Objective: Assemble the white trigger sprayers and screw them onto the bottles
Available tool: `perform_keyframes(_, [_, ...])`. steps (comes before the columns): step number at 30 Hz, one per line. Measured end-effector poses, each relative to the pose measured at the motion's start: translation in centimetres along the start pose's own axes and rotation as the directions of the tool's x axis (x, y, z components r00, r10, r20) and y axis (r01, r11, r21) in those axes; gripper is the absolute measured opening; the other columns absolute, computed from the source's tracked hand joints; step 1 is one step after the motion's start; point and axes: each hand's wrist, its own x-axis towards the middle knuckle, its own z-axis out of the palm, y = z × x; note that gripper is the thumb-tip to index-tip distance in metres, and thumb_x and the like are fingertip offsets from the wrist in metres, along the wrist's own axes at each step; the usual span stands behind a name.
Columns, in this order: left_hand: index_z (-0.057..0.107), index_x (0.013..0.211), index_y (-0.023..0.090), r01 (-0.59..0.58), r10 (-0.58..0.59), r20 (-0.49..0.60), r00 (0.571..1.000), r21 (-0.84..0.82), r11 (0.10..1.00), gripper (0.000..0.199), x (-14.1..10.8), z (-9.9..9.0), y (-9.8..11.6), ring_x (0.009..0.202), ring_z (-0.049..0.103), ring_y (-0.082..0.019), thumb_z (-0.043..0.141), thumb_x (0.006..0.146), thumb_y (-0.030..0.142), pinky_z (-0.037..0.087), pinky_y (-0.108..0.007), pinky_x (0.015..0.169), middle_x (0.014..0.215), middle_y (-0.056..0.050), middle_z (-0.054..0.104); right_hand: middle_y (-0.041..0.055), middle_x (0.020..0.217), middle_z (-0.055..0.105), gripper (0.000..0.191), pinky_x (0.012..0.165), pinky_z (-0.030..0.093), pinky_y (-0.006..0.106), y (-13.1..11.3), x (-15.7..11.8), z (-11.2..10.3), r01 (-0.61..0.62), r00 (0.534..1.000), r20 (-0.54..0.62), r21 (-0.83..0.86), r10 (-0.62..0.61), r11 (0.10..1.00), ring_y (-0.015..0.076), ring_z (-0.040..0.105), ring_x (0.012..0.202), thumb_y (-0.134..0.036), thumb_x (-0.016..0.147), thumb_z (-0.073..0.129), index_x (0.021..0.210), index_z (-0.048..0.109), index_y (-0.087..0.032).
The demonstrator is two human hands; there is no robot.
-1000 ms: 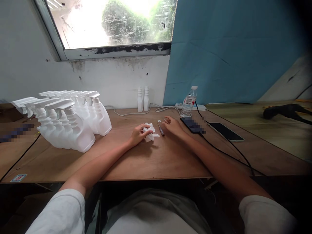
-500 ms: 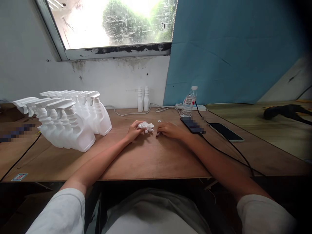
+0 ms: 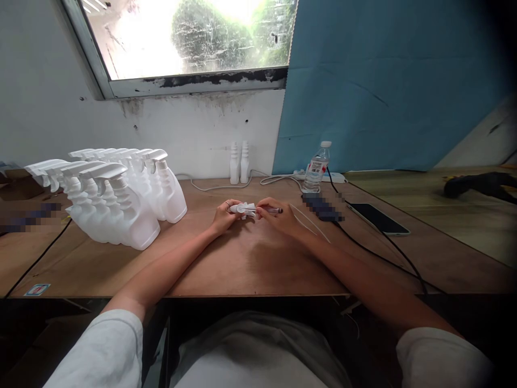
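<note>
Over the middle of the wooden table, my left hand pinches a small white plastic piece that looks like a trigger sprayer head. My right hand is closed on a small screwdriver with a clear handle. Its thin shaft points left and reaches the sprayer head; whether the tip sits inside it I cannot tell. Fingers cover part of both things. Two thin white tubes lie on the table just right of my right hand.
White spray bottles stand in two rows at the left. Two slim white bottles are by the wall. A water bottle, a dark pixelated device, a phone and black cables occupy the right side.
My right hand has lifted the screwdriver off the table and turned it sideways against the sprayer head. The thin tubes by that hand now show. My left hand keeps its hold.
</note>
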Motion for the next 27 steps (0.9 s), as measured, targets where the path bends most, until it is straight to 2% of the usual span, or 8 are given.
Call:
perform_keyframes(7, [0.07, 0.094, 0.018, -0.042, 0.046, -0.048, 0.998, 0.099, 0.994, 0.036, -0.2, 0.1, 0.1, 0.075, 0.064, -0.015, 0.082, 0.066, 0.036, 0.051, -0.025, 0.067, 0.09, -0.004, 0.069, 0.0011, 0.068, 0.067, 0.021, 0.058, 0.045, 0.024, -0.4, -0.4, 0.8, 0.121, 0.987, -0.08, -0.223, -0.142, 0.967, 0.0122, 0.058, 0.058, -0.035, 0.089, 0.059, 0.076, 0.065, -0.02])
perform_keyframes(13, [0.068, 0.092, 0.017, -0.082, 0.093, -0.061, 0.994, 0.161, 0.984, 0.037, -0.2, 0.0, 0.9, 0.08, 0.064, -0.017, 0.083, 0.066, 0.037, 0.05, -0.026, 0.069, 0.089, -0.005, 0.068, 0.0007, 0.061, 0.062, 0.028, 0.052, 0.04, 0.023, -0.3, -0.6, 0.9, 0.045, 0.983, -0.167, -0.187, -0.077, 0.981, 0.0107, 0.051, 0.053, -0.039, 0.089, 0.057, 0.07, 0.061, -0.019])
perform_keyframes(16, [0.068, 0.089, 0.017, -0.111, 0.123, -0.054, 0.991, 0.197, 0.974, 0.032, -0.5, 0.1, 1.7, 0.081, 0.063, -0.016, 0.083, 0.066, 0.034, 0.049, -0.026, 0.07, 0.088, -0.004, 0.067, -0.0005, 0.059, 0.058, 0.029, 0.052, 0.037, 0.023, 0.1, -0.6, 0.8, 0.08, 0.984, -0.138, -0.248, -0.117, 0.965, 0.0102, 0.048, 0.052, -0.038, 0.089, 0.057, 0.067, 0.057, -0.019])
perform_keyframes(21, [0.069, 0.086, 0.018, -0.155, 0.165, -0.025, 0.986, 0.242, 0.958, 0.023, -1.1, 0.3, 2.8, 0.075, 0.06, -0.014, 0.08, 0.068, 0.029, 0.046, -0.024, 0.068, 0.084, -0.002, 0.063, -0.003, 0.051, 0.042, 0.038, 0.052, 0.028, 0.026, 0.1, -0.5, 1.0, 0.173, 0.973, -0.077, -0.372, -0.217, 0.912, 0.0097, 0.033, 0.048, -0.032, 0.089, 0.054, 0.056, 0.039, -0.021])
perform_keyframes(25, [0.069, 0.087, 0.019, -0.185, 0.195, -0.012, 0.981, 0.276, 0.943, 0.021, -1.3, 0.3, 3.2, 0.078, 0.06, -0.014, 0.077, 0.073, 0.031, 0.046, -0.025, 0.071, 0.084, -0.002, 0.062, -0.0012, 0.054, 0.045, 0.038, 0.054, 0.03, 0.026, -0.5, -0.5, 1.2, 0.209, 0.977, 0.028, -0.352, -0.212, 0.913, 0.0113, 0.036, 0.05, -0.037, 0.088, 0.055, 0.056, 0.042, -0.022])
perform_keyframes(27, [0.068, 0.088, 0.019, -0.194, 0.209, -0.02, 0.978, 0.291, 0.937, 0.02, -1.4, 0.2, 3.3, 0.08, 0.06, -0.015, 0.076, 0.074, 0.032, 0.047, -0.026, 0.073, 0.085, -0.002, 0.062, -0.0005, 0.055, 0.046, 0.04, 0.055, 0.031, 0.027, -0.6, -0.6, 1.4, 0.196, 0.98, 0.028, -0.345, -0.199, 0.918, 0.0119, 0.038, 0.051, -0.04, 0.091, 0.052, 0.056, 0.043, -0.022])
